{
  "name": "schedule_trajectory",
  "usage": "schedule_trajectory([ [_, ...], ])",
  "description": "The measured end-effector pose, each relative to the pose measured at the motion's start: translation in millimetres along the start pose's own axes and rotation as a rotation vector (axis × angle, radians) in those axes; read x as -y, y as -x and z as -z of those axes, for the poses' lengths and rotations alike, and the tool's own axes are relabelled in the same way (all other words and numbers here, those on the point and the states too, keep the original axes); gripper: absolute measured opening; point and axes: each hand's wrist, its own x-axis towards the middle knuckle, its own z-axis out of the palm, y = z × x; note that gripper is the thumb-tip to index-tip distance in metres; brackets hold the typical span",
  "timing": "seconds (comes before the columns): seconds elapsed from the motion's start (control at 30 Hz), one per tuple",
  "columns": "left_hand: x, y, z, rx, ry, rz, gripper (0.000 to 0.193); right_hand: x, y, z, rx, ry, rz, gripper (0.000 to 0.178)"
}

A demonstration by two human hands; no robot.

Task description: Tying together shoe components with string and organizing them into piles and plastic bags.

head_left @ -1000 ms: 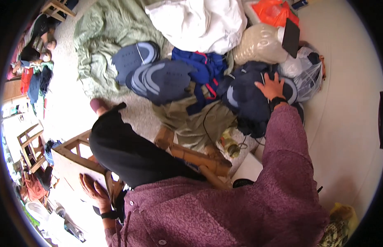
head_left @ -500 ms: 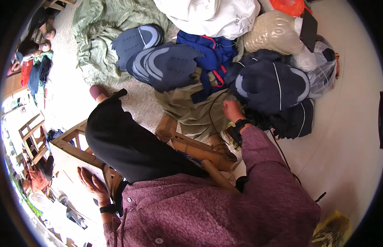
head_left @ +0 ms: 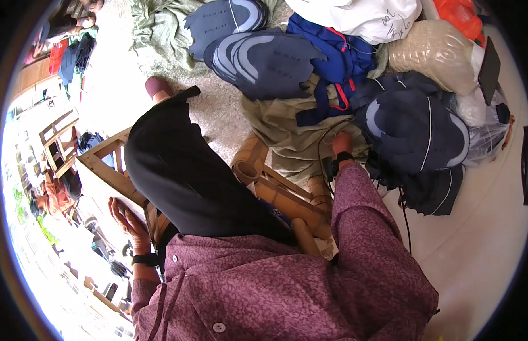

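Note:
My right hand [head_left: 341, 143] is closed over the edge of a crumpled olive cloth [head_left: 286, 128], its fingers mostly hidden; anything in them cannot be made out. A thin dark cord [head_left: 322, 156] loops just beside it. To its right lies a bundle of cut navy fabric pieces [head_left: 414, 133] with grey curved bands, tied with white string. A blue garment [head_left: 329, 59] with red trim lies beyond the hand. My left hand [head_left: 129, 221], fingers stretched out, rests against the side of a wooden frame [head_left: 124, 176]. Black cloth [head_left: 184, 170] covers my lap.
More navy cut pieces [head_left: 261, 62] lie on the floor ahead. A white sack [head_left: 355, 17], a tan plastic-wrapped bundle [head_left: 431, 54] and a clear plastic bag [head_left: 485, 133] stand at the far right. Brown tubes [head_left: 252, 159] lie below the olive cloth. People are at the left edge.
The view has shifted, so the floor items sit farther right and higher. My right hand has come down closer onto the olive cloth by the cord. My left hand stays on the wooden frame.

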Motion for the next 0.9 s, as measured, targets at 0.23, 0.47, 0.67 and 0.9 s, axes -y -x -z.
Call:
schedule_trajectory([
  [0.23, 0, -2, -4, -0.025, 0.083, -0.035, 0.047, 11, -5, 34, 0.010, -0.168, 0.133, 0.006],
  [0.47, -1, -4, -3, -0.043, 0.074, -0.029, 0.047, 92, 15, 191, 0.149, -0.702, 0.145, 0.011],
  [0.67, -9, -7, -5, -0.037, 0.124, -0.001, 0.044, 113, 9, 301, 0.019, -0.750, 0.299, 0.009],
  [0.9, -5, 0, -5, -0.034, 0.240, 0.046, 0.042, 141, 22, 421, -0.371, -0.528, 0.534, 0.009],
])
